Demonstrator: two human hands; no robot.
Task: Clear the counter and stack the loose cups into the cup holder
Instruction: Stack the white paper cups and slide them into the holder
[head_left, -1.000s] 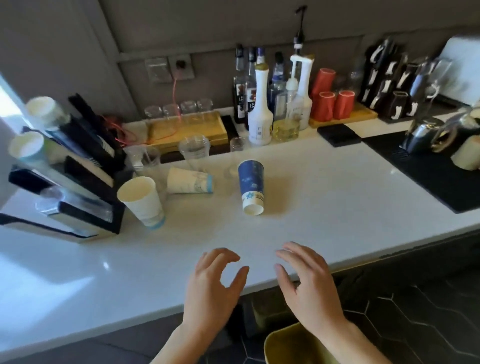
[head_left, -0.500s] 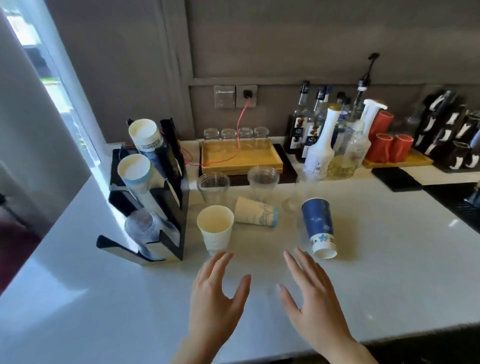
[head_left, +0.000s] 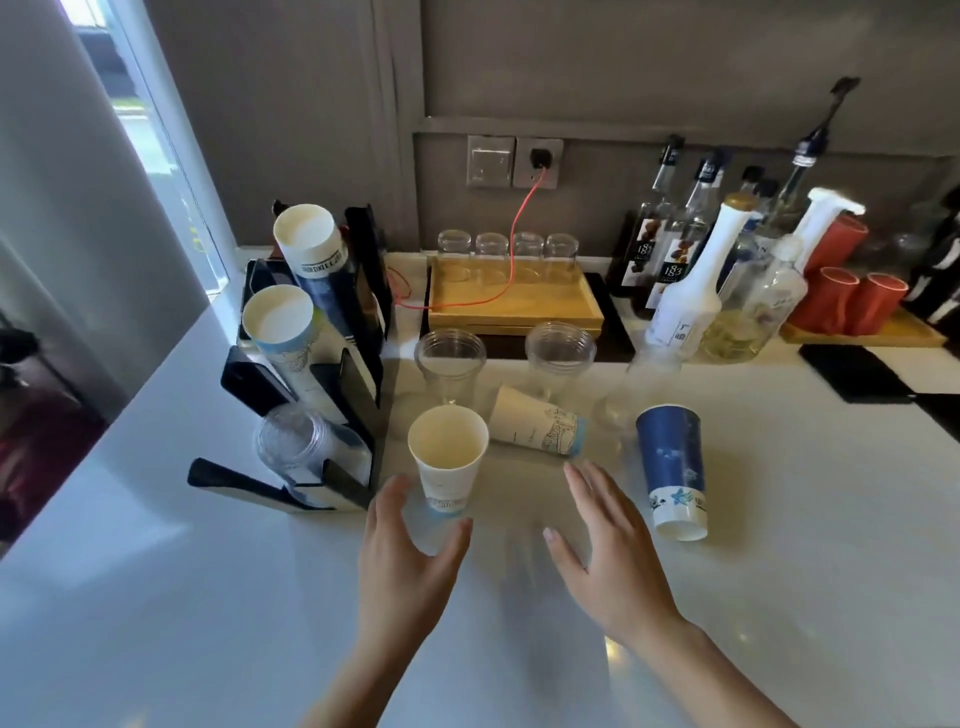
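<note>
In the head view a glossy white counter (head_left: 779, 545) fills the lower frame. At centre stands an upright white paper cup (head_left: 448, 457), tapered, cream inside, with a blue band and small print near its base that is too small to read. The left hand (head_left: 410, 551) is spread, fingers and thumb either side of that cup's base; whether they touch it cannot be told. The right hand (head_left: 605, 545) is spread flat with straight fingers, just right of the cup, holding nothing. Behind them a second white paper cup (head_left: 537, 427) lies on its side, blue line drawing near its base. Right of centre a tall dark blue paper cup (head_left: 671, 470) lies with its white rim toward the camera, a pale flower pattern near that rim. Two clear ribbed plastic cups (head_left: 451, 364) stand upright above centre. At left the black cup holder (head_left: 358, 364) slants, with three stacks: two of paper cups, round white mouths facing out, and one of clear plastic lowest. Upper right, glass syrup bottles (head_left: 675, 249) carry labels reading "1883", beside a white plastic bottle (head_left: 691, 291). A yellow wooden tray (head_left: 514, 306) sits at upper centre, a red cable (head_left: 519, 223) running to a wall socket.
</note>
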